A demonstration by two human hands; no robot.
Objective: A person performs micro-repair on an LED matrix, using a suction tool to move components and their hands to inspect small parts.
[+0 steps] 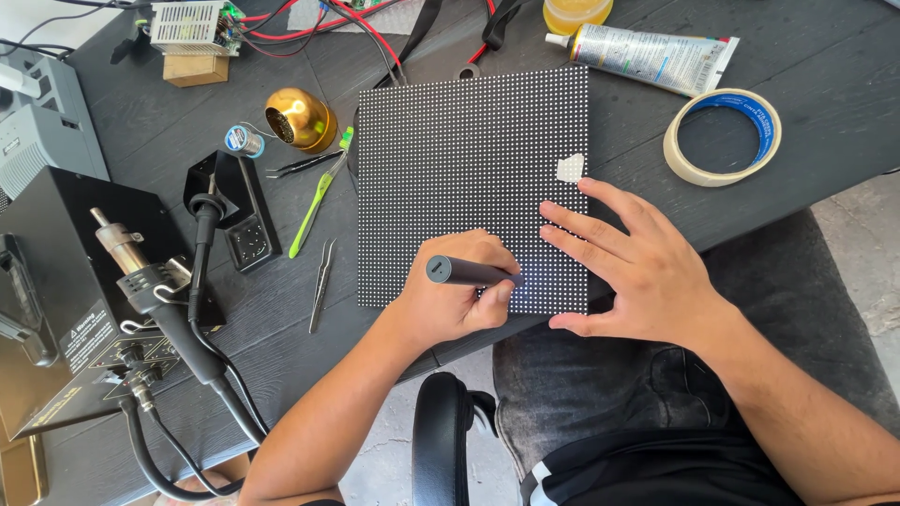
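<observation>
On the dotted panel (469, 178), the left hand (455, 295) grips a dark pen tool (469, 272), tip at its near edge; the right hand (628, 262) lies flat, fingers spread, steadying that panel's near right corner.

Dark table (825, 131): LED panel (469, 159), tape roll (722, 137)

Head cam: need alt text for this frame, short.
Seen from above, a person's left hand holds a dark pen-shaped tool tip-down on a square black dotted LED panel, while the right hand rests flat on the panel's right edge. Tweezers, a solder spool and a tape roll lie around it on the dark table.
</observation>
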